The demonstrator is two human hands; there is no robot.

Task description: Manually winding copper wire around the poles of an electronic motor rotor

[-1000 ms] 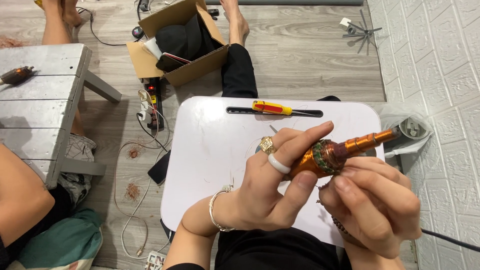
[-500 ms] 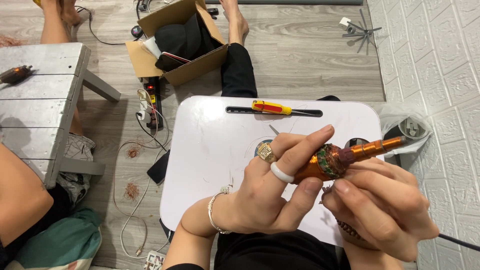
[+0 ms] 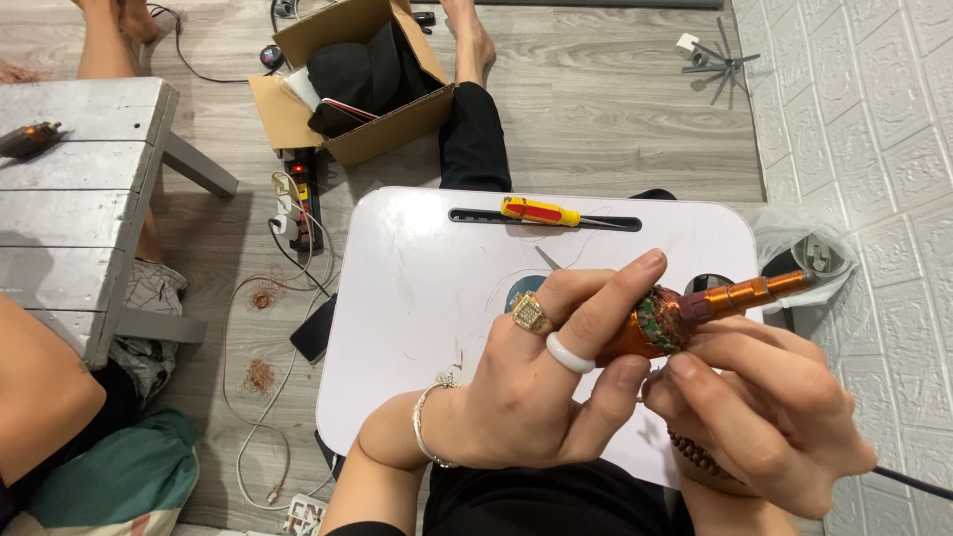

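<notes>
The copper-coloured motor rotor (image 3: pixel 695 313) is held above the near right part of the white lap table (image 3: pixel 417 298), its thin shaft pointing up and to the right and its wound, greenish end buried in the hands. The left hand (image 3: pixel 541 387) is wrapped around the thick end, with fingers curled and clamped on it; a gold ring (image 3: pixel 531 313) and a white ring (image 3: pixel 570 353) are worn on two of those fingers, and a silver bracelet (image 3: pixel 425 425) sits at the wrist. The right hand (image 3: pixel 764 417) is pressed against the rotor from below and the right, fingertips closed together on the wound part.

Farther back on the table, a yellow-and-red screwdriver (image 3: pixel 541 210) lies in the dark slot near the far edge. On the floor beyond, an open cardboard box (image 3: pixel 392 129) holds dark items, with a power strip (image 3: pixel 301 199) just beside it. A grey wooden bench (image 3: pixel 69 189) stands to the left.
</notes>
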